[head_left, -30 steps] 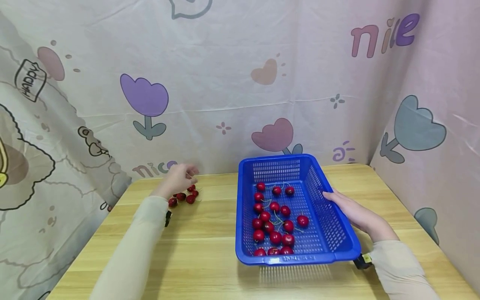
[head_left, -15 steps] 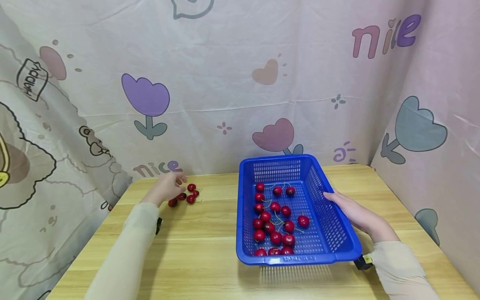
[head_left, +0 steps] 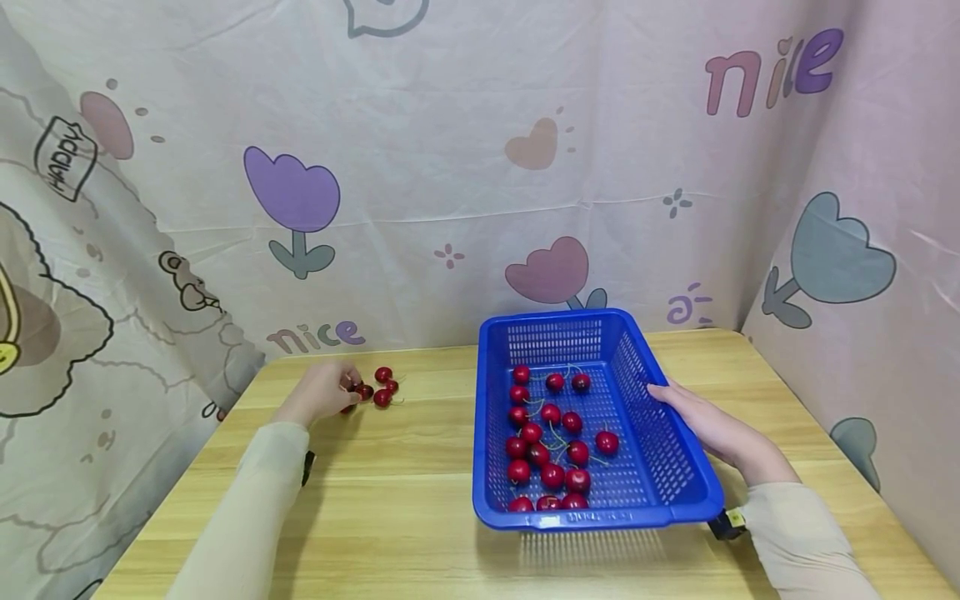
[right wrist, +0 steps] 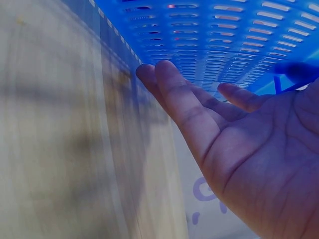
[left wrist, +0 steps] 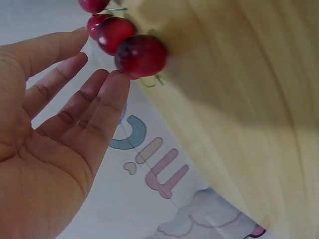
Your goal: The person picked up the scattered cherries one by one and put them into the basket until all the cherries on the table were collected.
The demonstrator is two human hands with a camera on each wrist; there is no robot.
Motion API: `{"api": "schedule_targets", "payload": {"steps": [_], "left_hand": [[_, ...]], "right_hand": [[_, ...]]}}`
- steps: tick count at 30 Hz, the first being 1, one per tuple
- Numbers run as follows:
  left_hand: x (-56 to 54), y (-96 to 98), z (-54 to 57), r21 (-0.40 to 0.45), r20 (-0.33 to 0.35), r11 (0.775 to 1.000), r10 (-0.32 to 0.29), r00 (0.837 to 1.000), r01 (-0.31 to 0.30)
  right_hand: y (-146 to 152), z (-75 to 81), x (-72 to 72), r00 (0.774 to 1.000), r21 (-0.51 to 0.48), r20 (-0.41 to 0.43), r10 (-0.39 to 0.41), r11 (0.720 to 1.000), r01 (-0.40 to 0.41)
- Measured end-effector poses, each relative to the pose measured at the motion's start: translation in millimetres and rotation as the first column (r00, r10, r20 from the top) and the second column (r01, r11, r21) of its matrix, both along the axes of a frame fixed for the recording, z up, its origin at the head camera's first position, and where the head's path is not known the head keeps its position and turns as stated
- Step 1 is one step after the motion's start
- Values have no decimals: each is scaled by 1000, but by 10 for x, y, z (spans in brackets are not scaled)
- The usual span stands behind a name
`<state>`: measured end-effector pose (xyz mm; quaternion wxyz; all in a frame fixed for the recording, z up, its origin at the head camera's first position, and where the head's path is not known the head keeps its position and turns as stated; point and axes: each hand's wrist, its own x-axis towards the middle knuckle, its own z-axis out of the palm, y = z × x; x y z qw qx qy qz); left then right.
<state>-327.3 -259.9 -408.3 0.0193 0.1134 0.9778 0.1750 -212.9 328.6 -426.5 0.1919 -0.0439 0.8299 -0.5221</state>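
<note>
In the head view, my left hand (head_left: 324, 392) reaches over a small group of red cherries (head_left: 382, 398) at the table's far left. The left wrist view shows its thumb and fingers spread apart, with a dark red cherry (left wrist: 142, 56) just beyond the fingertips and others behind it. Nothing is held in this hand. My right hand (head_left: 708, 423) holds the right side of a blue plastic basket (head_left: 592, 521). Its thumb lies over the rim, while the right wrist view has its other fingers (right wrist: 182, 97) stretched along the perforated outer wall.
Several stemmed cherries (head_left: 577, 480) lie on the basket's floor, mostly toward its left side. Basket and loose cherries stand on a pale wooden table (head_left: 405, 500). A patterned cloth (head_left: 420, 167) hangs behind the table's far edge and along both sides.
My left hand has moved left and down toward the near side of the loose cherries, uncovering those on their right. My right hand and the basket have stayed in place.
</note>
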Motion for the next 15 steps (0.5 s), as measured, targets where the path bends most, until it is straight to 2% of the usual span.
{"api": "schedule_targets", "payload": {"steps": [15], "left_hand": [[62, -104, -146, -10, -19, 1000, 5, 1000, -5]], "right_hand": [[-7, 1, -3, 1000, -7, 2, -1, 1000, 1]]}}
